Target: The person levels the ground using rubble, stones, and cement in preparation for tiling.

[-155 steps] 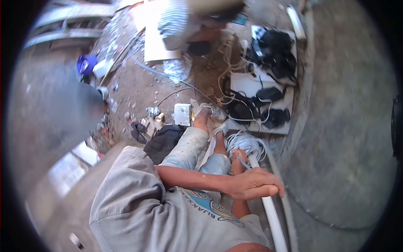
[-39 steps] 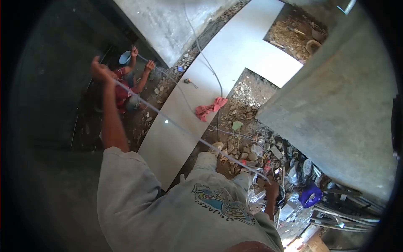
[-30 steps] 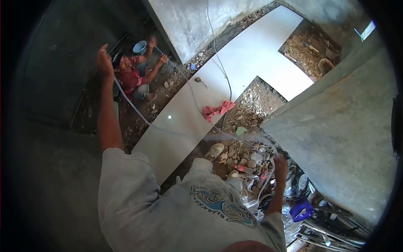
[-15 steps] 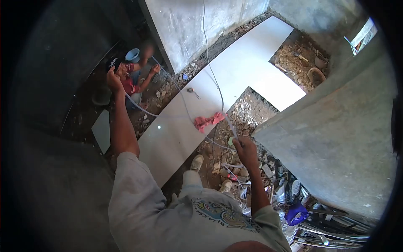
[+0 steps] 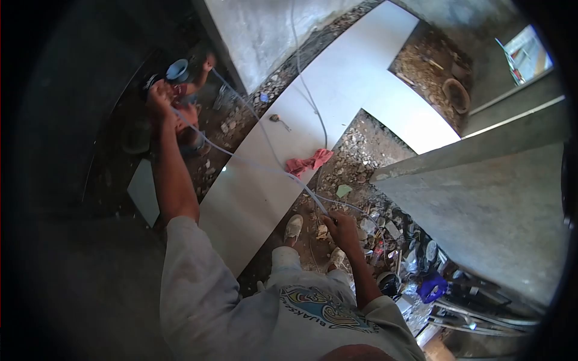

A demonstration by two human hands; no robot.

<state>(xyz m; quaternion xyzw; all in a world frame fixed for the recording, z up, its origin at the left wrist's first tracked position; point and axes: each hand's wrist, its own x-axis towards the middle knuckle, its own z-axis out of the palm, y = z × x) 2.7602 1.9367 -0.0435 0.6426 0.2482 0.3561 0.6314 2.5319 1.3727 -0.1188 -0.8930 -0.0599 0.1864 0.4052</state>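
Note:
A clear flexible hose (image 5: 253,161) runs across the view between my two hands. My left hand (image 5: 161,101) is raised at the upper left, its fingers closed round one part of the hose. Lower and to the right, my right hand (image 5: 342,230) is closed round another part, in front of my body. A red cloth (image 5: 308,162) lies at the edge of the long white board (image 5: 253,198), close to the hose. Beyond my left hand, a co-worker (image 5: 191,108) in a red top holds up another stretch of hose with one hand.
A blue bucket (image 5: 177,70) stands by the co-worker. Rubble (image 5: 361,141) lies beside the board. A concrete wall (image 5: 481,192) rises at the right, with a purple item (image 5: 432,287) and long strips (image 5: 481,319) near its foot. A thin cable (image 5: 306,90) hangs over the board.
The hose between my hands is pulled straighter. My right hand has moved slightly left and down. The co-worker's raised hand is higher, and the view has shifted.

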